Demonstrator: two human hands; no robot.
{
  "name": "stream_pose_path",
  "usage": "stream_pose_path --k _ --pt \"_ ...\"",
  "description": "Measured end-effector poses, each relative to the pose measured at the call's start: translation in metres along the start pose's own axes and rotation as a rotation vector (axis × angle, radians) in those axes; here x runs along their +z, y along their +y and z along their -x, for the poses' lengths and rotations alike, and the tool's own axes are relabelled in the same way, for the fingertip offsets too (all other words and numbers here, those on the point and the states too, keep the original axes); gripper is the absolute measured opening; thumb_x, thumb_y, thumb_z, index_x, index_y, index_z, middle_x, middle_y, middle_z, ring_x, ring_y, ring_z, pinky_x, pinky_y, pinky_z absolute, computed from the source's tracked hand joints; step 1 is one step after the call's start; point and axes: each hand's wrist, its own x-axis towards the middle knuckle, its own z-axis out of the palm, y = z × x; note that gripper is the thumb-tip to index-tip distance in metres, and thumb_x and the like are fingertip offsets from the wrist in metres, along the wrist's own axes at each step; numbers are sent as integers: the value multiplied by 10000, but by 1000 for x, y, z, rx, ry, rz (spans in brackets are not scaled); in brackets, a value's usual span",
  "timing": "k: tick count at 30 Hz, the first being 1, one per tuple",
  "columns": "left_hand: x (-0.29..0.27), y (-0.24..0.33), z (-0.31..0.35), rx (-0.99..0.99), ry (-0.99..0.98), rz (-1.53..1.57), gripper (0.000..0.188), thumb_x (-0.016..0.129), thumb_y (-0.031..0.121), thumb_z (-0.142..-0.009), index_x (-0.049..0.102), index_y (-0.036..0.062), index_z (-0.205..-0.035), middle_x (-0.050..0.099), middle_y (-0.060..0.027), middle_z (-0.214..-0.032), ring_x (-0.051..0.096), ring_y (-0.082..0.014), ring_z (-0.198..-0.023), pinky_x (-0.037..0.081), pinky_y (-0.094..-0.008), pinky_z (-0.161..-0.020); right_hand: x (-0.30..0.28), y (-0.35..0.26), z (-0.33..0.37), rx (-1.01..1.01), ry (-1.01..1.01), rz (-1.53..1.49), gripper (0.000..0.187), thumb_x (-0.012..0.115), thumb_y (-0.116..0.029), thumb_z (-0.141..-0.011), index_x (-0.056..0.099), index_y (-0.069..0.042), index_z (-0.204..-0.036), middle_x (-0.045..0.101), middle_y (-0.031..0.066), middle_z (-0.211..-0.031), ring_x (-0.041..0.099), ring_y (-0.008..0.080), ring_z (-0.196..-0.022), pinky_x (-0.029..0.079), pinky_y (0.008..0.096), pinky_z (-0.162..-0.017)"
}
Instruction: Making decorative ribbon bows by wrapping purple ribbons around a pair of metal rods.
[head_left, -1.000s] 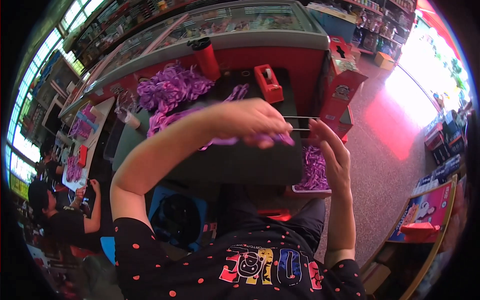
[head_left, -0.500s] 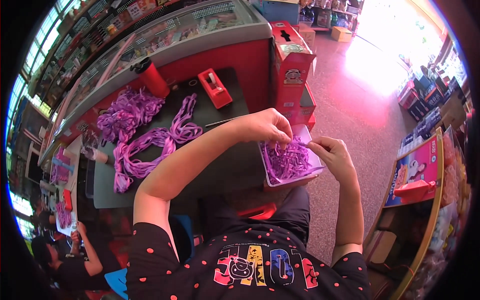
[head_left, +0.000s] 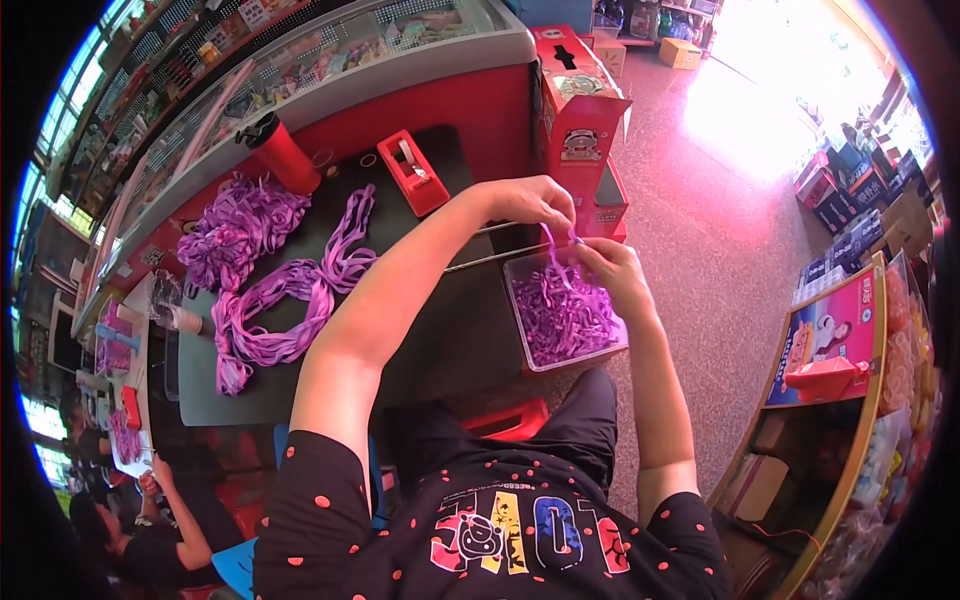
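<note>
My left hand (head_left: 538, 203) reaches over the table's right end with its fingers pinched together. Close beside it, my right hand (head_left: 613, 268) also pinches with thumb and fingertips. A short purple ribbon (head_left: 550, 242) runs between and below the fingertips of both hands; its ends are partly hidden by them. Right under the hands is a whitish plastic bin (head_left: 578, 363), heaped with many small purple ribbon pieces (head_left: 565, 318). On the dark table (head_left: 430, 325) lie a looped hank of purple ribbon (head_left: 280, 330) and a bigger tangled ribbon pile (head_left: 240, 228).
A red tape dispenser (head_left: 415, 178), a red tumbler (head_left: 283, 155) and a pair of thin rods (head_left: 490, 258) are on the table. Red cartons (head_left: 580, 130) stand beyond the bin. A glass-topped freezer (head_left: 330, 60) borders the far side. Another person (head_left: 150, 530) sits at far left.
Both hands have drawn closer together and lifted slightly away from the bin's contents, the right one moving left. The ribbon between them now shows more clearly. The view has shifted a little.
</note>
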Motion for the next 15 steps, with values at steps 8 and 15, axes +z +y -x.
stream_pose_path --k 8,15 --pt "-28 -48 5 -138 226 -374 289 592 292 -839 660 54 -987 647 -128 -962 602 -236 -926 459 -352 -831 36 54 -57 89 -103 -414 235 582 -191 -921 640 -19 -1070 637 7 -836 546 63 -671 449 203 -613" --pt "-37 -58 32 -325 155 -334 314 580 293 -812 665 35 -968 655 -131 -984 616 -256 -872 483 -351 -772 62 65 -57 120 -157 -475 301 554 -283 -938 637 -31 -1080 611 -7 -730 490 42 -594 385 179 -524"
